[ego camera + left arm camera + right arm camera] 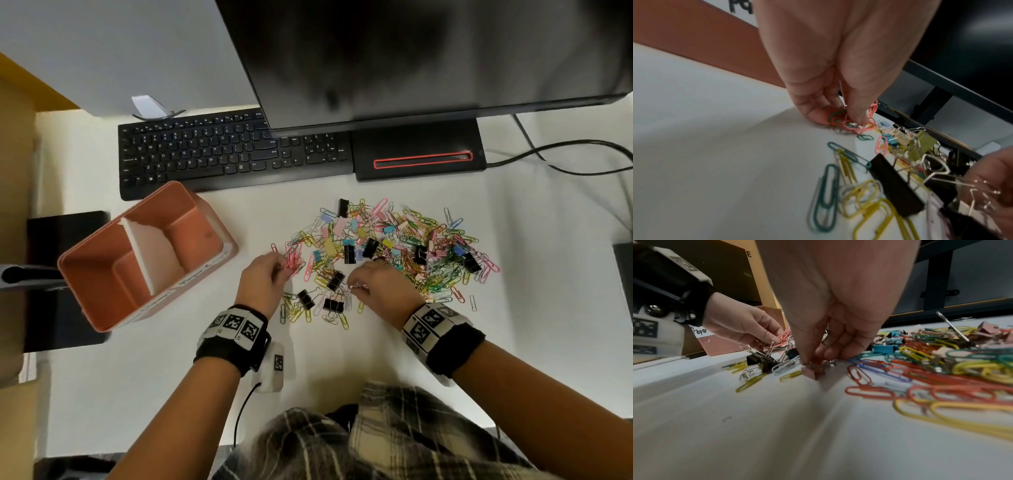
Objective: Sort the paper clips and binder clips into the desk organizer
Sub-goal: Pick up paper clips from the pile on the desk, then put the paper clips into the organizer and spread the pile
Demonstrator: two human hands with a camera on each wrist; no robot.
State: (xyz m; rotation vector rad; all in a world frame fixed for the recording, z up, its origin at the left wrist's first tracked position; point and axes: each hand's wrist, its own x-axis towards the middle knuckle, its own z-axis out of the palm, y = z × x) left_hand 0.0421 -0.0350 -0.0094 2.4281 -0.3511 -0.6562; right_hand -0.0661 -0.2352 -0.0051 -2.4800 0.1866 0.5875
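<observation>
A mixed heap of coloured paper clips and binder clips [394, 246] is spread on the white desk. The terracotta desk organizer [144, 253] with a white divider stands tilted to the left of the heap. My left hand [270, 270] is at the heap's left edge, and its fingers pinch a bunch of pink paper clips [857, 125] against the desk. My right hand [363, 281] is at the heap's near edge, and its fingertips pinch a small pink binder clip [813, 371] that touches the desk. Black binder clips [334, 279] lie between the two hands.
A black keyboard [233, 154] and a monitor [411, 58] with its stand base [418, 154] sit behind the heap. Cables [555, 154] run at the right. A black pad [65, 274] lies under the organizer's left side. A white label on the organizer reads "Paper" [699, 331].
</observation>
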